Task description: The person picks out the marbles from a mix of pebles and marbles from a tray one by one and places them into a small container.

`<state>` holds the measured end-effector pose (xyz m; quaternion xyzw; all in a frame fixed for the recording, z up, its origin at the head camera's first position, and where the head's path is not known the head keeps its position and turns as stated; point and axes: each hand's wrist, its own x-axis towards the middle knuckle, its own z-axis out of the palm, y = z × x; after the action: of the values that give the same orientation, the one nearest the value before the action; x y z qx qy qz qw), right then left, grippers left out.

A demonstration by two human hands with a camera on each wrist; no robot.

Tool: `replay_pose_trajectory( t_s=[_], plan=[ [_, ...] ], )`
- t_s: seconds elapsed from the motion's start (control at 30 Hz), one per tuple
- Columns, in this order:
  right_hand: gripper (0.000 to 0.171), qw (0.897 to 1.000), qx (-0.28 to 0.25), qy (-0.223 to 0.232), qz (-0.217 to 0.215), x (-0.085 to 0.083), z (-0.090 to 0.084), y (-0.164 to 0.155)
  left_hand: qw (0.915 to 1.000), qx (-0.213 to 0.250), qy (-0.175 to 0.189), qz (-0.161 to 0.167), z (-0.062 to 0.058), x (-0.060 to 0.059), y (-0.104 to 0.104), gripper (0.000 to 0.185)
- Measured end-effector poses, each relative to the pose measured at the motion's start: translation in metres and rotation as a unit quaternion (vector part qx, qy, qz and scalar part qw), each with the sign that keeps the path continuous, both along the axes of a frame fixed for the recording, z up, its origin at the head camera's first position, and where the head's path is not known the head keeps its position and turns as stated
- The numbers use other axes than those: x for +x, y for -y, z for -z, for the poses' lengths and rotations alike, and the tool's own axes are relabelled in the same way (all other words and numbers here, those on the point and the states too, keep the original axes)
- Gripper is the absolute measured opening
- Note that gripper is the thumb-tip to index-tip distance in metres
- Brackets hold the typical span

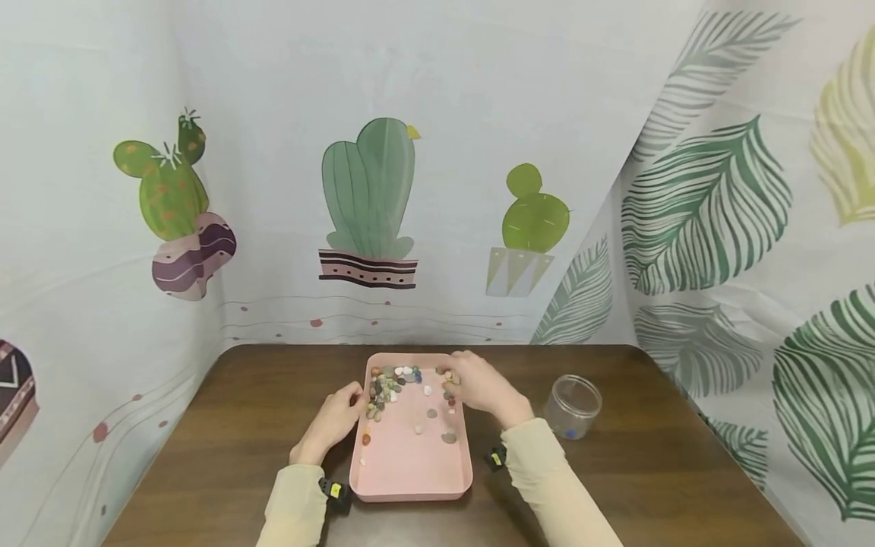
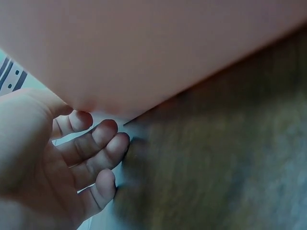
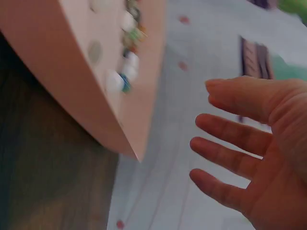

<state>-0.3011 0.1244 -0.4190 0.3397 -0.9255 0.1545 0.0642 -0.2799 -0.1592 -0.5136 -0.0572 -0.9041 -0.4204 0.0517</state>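
Note:
A pink tray (image 1: 410, 475) lies on the table with small coloured stones (image 1: 384, 391) in it, mostly along its far and left sides. My left hand (image 1: 333, 419) is at the tray's left rim. Its fingers are loosely bent beside the outer wall in the left wrist view, and no stone shows in them; whether they touch the wall I cannot tell. My right hand (image 1: 478, 384) hovers over the tray's far right part, above several stones by that rim. In the right wrist view its fingers (image 3: 230, 155) are spread loosely, with nothing visible in the grasp.
A clear round jar (image 1: 574, 406) stands to the right of the tray, with something blue at its bottom. The dark wooden table (image 1: 253, 448) reaches back to a cloth backdrop (image 1: 451, 99) printed with cacti and leaves.

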Motion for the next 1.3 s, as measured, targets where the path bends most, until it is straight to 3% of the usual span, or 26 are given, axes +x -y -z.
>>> replay_pose_trajectory(
  t_s=[0.2, 0.3, 0.5, 0.77, 0.83, 1.03, 1.3],
  plan=[
    [0.019, 0.995, 0.064, 0.037, -0.064, -0.015, -0.001, 0.046, 1.0, 0.002, 0.001, -0.003, -0.002, 0.001, 0.005, 0.016],
    [0.019, 0.992, 0.083, 0.058, -0.076, -0.025, 0.002, 0.065, 1.0, 0.004, -0.001, -0.007, -0.004, 0.002, 0.006, 0.016],
    [0.01, 0.988, 0.07, 0.139, -0.02, -0.038, 0.01, 0.089, 1.0, 0.002, -0.009, -0.003, -0.003, 0.005, 0.006, 0.017],
    [0.009, 0.987, 0.034, 0.149, 0.057, -0.053, 0.029, 0.104, 0.9999, 0.008, -0.008, 0.005, -0.001, 0.002, 0.001, 0.018],
    [0.007, 0.986, 0.029, 0.15, 0.061, -0.055, 0.033, 0.104, 0.9999, 0.01, -0.01, 0.007, 0.0, 0.002, -0.002, 0.018],
    [0.023, 0.984, 0.018, 0.166, 0.069, -0.055, 0.045, 0.101, 0.9998, 0.01, -0.017, 0.011, 0.002, 0.001, -0.005, 0.019],
    [0.019, 0.986, 0.003, 0.157, 0.05, -0.059, 0.055, 0.106, 0.9999, 0.002, -0.011, 0.0, 0.0, 0.001, 0.0, 0.019]
  ],
)
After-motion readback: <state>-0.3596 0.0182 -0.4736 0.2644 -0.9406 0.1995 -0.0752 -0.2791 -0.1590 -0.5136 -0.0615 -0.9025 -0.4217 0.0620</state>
